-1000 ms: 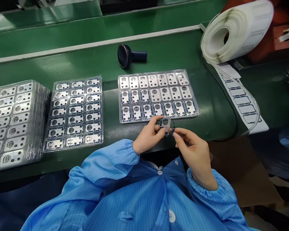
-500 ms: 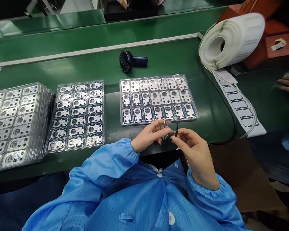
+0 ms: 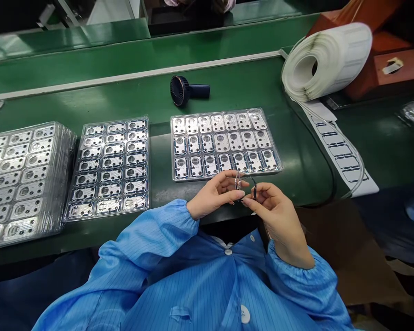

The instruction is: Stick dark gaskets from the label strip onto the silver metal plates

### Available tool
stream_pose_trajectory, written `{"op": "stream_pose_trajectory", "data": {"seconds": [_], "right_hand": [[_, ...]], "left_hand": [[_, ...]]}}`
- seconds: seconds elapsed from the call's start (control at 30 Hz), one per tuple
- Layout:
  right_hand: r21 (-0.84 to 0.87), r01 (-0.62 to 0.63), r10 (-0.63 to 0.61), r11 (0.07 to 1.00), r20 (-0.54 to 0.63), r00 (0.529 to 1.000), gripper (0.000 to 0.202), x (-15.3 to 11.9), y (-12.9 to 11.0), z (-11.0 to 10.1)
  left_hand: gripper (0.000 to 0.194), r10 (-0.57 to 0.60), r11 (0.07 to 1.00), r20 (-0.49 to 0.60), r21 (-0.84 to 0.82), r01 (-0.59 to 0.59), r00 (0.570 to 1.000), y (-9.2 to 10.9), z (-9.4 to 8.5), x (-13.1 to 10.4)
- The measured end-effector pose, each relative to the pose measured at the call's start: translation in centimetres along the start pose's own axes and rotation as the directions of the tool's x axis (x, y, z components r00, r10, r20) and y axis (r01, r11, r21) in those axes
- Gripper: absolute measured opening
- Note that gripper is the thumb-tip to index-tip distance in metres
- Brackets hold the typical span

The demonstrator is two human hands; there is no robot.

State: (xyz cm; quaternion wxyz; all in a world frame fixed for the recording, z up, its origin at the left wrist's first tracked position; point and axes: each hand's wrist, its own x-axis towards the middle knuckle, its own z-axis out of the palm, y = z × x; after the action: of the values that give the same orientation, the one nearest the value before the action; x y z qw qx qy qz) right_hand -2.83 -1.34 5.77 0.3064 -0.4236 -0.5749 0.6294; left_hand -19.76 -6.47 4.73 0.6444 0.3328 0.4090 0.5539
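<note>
Two bare hands work just on the near side of one wide tray (image 3: 227, 143): the left hand (image 3: 215, 195) is clamped on one small plate (image 3: 238, 183), the right hand (image 3: 279, 216) pinches one thin dark frame (image 3: 255, 189). The wide tray holds 21 plates, ten dark-edged. Left of it lie one narrow tray (image 3: 107, 169) of 21 and one tray stack (image 3: 24, 181); beyond it, one fan (image 3: 180, 91); right and beyond, one label roll (image 3: 326, 62).

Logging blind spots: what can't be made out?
All in the head view:
Part in left hand: edge-on, partly behind fingers.
Dark strip in right hand: end hidden by fingertips.
Tray stack: cut by left edge; layers too fine to count.
Red unit: cut by right edge.
</note>
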Motion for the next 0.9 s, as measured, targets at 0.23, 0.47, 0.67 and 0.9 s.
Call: {"op": "stream_pose_trajectory", "data": {"seconds": [0.23, 0.47, 0.67, 0.9], "right_hand": [[-0.035, 0.023, -0.02, 0.999, 0.065, 0.998, 0.041, -0.1, -1.1, -0.8], [-0.04, 0.005, -0.002, 0.999, 0.072, 0.997, 0.033, -0.9, -2.2, -1.2], [-0.04, -0.002, 0.004, 0.999, 0.042, 0.999, 0.033, -1.7, -2.7, -1.5], [-0.042, -0.006, 0.007, 0.999, 0.022, 1.0, 0.033, -2.2, -3.6, -2.0]], "left_hand": [[0.053, 0.038, 0.999, 0.024, 0.015, -0.038, 0.999, 0.1, -0.1, 0.1], [0.052, 0.029, 0.999, 0.06, 0.04, -0.031, 0.998, 0.2, 0.1, 0.0], [0.052, 0.037, 0.997, 0.074, 0.066, -0.042, 0.997, 0.4, 0.0, 0.0], [0.051, 0.059, 0.991, 0.096, 0.114, -0.069, 0.994, 0.2, -0.2, 0.1]]}}
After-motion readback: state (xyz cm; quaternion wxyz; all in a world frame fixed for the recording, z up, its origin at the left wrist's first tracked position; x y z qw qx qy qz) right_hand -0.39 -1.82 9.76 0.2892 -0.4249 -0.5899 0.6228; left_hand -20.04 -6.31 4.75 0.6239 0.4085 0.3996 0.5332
